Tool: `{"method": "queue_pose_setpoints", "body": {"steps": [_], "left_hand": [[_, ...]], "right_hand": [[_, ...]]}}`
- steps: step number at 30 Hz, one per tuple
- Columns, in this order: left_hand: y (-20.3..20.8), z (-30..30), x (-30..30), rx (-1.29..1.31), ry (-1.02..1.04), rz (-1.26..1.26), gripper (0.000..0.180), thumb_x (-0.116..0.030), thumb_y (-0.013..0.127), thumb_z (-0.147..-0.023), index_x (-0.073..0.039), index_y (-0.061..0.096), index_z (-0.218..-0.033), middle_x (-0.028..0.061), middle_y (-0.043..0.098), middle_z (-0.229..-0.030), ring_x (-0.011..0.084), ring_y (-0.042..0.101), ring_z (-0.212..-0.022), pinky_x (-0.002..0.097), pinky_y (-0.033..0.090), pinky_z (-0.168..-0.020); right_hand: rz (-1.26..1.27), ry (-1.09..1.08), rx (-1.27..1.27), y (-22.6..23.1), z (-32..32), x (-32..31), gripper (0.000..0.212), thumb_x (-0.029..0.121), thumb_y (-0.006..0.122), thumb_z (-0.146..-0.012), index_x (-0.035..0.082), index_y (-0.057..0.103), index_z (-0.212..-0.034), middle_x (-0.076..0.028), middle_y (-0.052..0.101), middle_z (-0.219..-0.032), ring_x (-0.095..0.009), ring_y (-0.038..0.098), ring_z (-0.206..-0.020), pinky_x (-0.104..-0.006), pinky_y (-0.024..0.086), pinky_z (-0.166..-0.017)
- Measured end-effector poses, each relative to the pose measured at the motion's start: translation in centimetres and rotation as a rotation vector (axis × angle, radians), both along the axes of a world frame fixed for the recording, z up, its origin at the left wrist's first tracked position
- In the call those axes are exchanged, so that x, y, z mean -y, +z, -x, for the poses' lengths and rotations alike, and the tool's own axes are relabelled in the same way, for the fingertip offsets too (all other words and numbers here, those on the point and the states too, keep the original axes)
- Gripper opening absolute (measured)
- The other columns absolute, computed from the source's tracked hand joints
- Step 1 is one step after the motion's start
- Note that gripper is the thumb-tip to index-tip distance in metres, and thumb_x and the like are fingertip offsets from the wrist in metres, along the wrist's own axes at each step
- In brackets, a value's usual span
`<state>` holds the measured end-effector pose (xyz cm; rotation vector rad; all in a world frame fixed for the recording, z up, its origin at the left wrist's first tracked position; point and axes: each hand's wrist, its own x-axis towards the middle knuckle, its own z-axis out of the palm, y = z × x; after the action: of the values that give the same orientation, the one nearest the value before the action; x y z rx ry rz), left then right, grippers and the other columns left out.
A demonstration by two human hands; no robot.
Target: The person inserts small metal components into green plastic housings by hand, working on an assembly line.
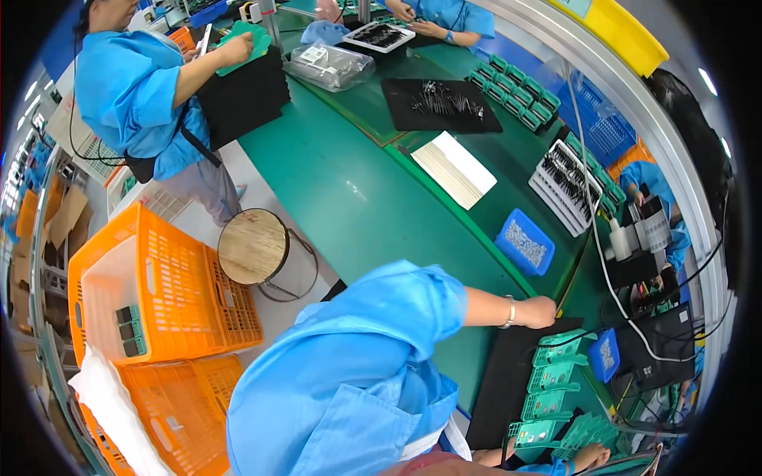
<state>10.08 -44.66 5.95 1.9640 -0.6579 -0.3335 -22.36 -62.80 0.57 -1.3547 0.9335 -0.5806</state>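
Green plastic trays (552, 377) in a column of 4 at lower right of frame, lying flat on black mat (502, 381), long axes running left-right across the picture. More green trays fanned out (589, 432) just below that column.

Left hand (540, 312) above the column, at upper edge of the mat, bracelet on wrist. Fingers curled in, knuckles up; can't tell if anything is inside the fist. Apart from the top tray, which sits just below and right of it.

Right hand (594, 456) at bottom edge of frame, blue cuff showing, beside or touching the fanned trays. Contact not clear, too small and bent by the lens. Grip can't be told either.

Key relation: trays lie between the 2 hands. Top tray nearer left hand, fanned trays nearer right hand. Reaching the column means moving down-frame for the left hand, up-frame for the right.

Around: small blue bin (605, 355) just right of the column, cables and a black unit further right. Larger blue bin of small parts (524, 242) up-frame on green bench (349, 198). Round wooden stool (252, 246) and orange crates (151, 285) at left of frame. Co-worker in blue (127, 87) at upper left handling a green sheet, another at top centre over a tray of dark parts.
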Motion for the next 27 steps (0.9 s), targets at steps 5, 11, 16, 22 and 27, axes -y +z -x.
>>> {"method": "queue_pose_setpoints", "body": {"steps": [5, 11, 16, 22, 27], "left_hand": [[2.6, 0.2, 1.2, -0.144, 0.117, 0.444, 0.025, -0.017, 0.052, -0.08, 0.0, 0.058, -0.099, 0.0143, 0.063, -0.08, 0.0241, 0.06, -0.068, 0.0351, 0.047, -0.063], [1.9, 2.9, -6.7, -0.75, -0.052, 0.523, 0.021, -0.022, 0.048, -0.086, -0.006, 0.056, -0.099, -0.0035, 0.038, -0.054, 0.0047, 0.03, -0.041, 0.022, 0.021, -0.035], [-1.2, 5.2, -14.2, -0.919, 0.138, 0.61, 0.02, -0.021, 0.047, -0.087, -0.007, 0.055, -0.099, -0.0046, 0.036, -0.056, 0.0043, 0.025, -0.041, 0.0219, 0.018, -0.035], [-3.3, 6.9, -21.7, -1.034, 0.354, 0.746, 0.015, -0.02, 0.05, -0.087, -0.007, 0.054, -0.093, -0.004, 0.038, -0.059, 0.0048, 0.028, -0.044, 0.0207, 0.019, -0.036], [-3.1, 7.9, -26.3, -0.999, 0.536, 0.968, 0.008, -0.013, 0.052, -0.086, -0.007, 0.048, -0.083, -0.0001, 0.045, -0.065, 0.0089, 0.043, -0.054, 0.0214, 0.036, -0.044]], "right_hand": [[0.099, -0.064, -0.166, 5.5, -1.8, -2.8, 0.055, 0.035, 0.065, -0.075, 0.002, 0.051, -0.117, -0.021, 0.054, -0.113, -0.038, 0.054, -0.097, -0.0464, 0.043, -0.08], [0.747, 0.045, -0.611, 6.5, 0.1, -1.6, 0.042, 0.032, 0.057, -0.082, -0.002, 0.058, -0.105, -0.024, 0.059, -0.097, -0.04, 0.056, -0.085, -0.0421, 0.045, -0.076], [1.018, 0.021, -0.38, 2.9, -0.9, -0.7, 0.038, 0.031, 0.057, -0.082, -0.002, 0.06, -0.101, -0.023, 0.061, -0.095, -0.033, 0.06, -0.086, -0.0387, 0.046, -0.076], [0.808, 0.522, -0.029, 3.1, -8.3, -12.1, 0.025, 0.013, 0.052, -0.086, -0.004, 0.059, -0.102, -0.009, 0.061, -0.076, -0.014, 0.055, -0.066, -0.0244, 0.046, -0.062], [0.749, 0.854, 0.04, 1.1, -14.1, -17.9, 0.02, 0.006, 0.052, -0.08, -0.005, 0.06, -0.095, -0.014, 0.063, -0.079, -0.018, 0.059, -0.066, -0.028, 0.048, -0.061]]}}
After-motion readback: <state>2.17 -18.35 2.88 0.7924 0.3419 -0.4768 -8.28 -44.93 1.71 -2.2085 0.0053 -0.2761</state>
